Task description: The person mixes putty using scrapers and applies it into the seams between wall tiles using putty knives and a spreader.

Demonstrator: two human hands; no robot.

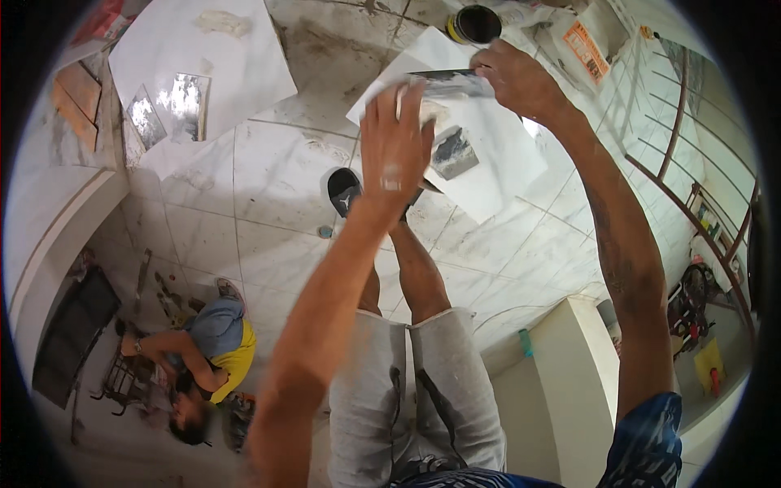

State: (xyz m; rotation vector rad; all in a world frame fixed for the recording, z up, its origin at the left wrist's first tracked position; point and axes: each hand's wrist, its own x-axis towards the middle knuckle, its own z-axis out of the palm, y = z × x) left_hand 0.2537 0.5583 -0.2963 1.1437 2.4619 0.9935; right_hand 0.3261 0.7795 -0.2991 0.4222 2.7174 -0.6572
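My left hand (393,138) is raised over a white sheet (508,171) on the floor, fingers extended and somewhat apart; its blurred fingertips are near the left end of a flat, dark-smeared piece (451,80), and I cannot tell whether they touch it. My right hand (521,85) grips that piece's right end. Below the piece, a rectangular board (455,154) coated in patchy grey and black rests on the sheet. An open can (473,24) with dark contents stands just beyond my hands.
A second white sheet (244,73) holds coated rectangles (189,106) at upper left, beside brown boards (73,114). A person in yellow (232,374) crouches at lower left. Metal railing (679,138) runs along the right; a paper sack (578,49) lies at top right.
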